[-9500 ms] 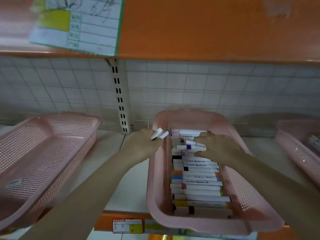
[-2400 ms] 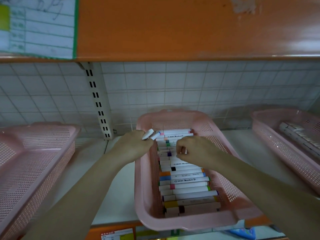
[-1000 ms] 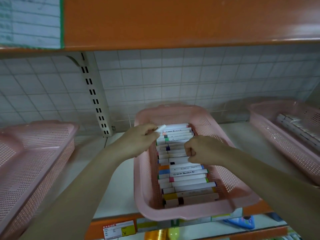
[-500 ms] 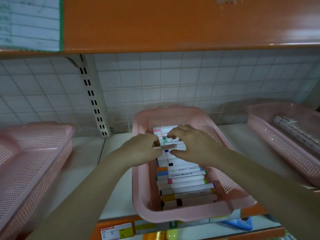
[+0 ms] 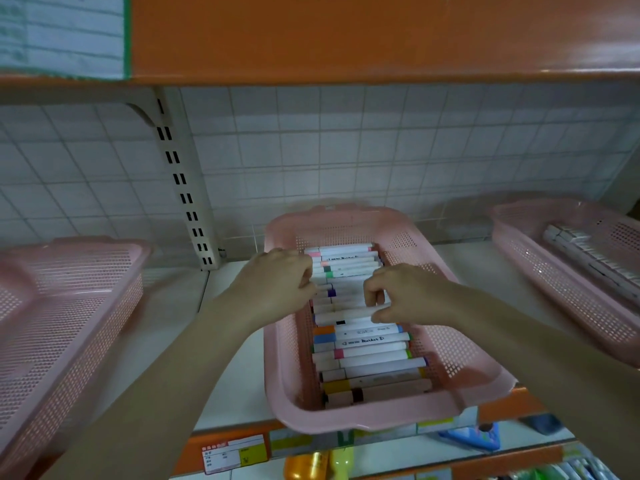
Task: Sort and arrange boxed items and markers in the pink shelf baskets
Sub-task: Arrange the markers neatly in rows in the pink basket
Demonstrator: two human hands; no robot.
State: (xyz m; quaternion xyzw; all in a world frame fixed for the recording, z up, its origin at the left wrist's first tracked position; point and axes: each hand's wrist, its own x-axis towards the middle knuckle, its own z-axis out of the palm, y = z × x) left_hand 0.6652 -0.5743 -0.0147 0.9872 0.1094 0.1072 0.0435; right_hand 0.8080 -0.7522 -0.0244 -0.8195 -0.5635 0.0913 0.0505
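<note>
The middle pink basket [image 5: 377,419] holds a row of white markers [image 5: 367,351] with coloured bands, lying crosswise. My left hand [image 5: 277,289] is over the basket's left wall. Its fingers curl onto the left ends of the markers around the purple-banded one [image 5: 332,292]. My right hand [image 5: 405,296] is over the middle of the row, its thumb and curled fingers pinching a white marker [image 5: 343,312] from above. Both hands hide the markers beneath them.
A tilted pink basket [image 5: 69,306] stands at the left. Another pink basket [image 5: 540,268] at the right holds a row of boxed items [image 5: 588,258]. A slotted upright [image 5: 183,188] runs down the tiled back wall. The orange shelf above [image 5: 346,39] hangs low. Price labels [image 5: 235,455] line the front edge.
My left hand, which held two white markers out past the basket's left rim, has come in over the row and those markers no longer stick out. My right hand has drawn back to the middle.
</note>
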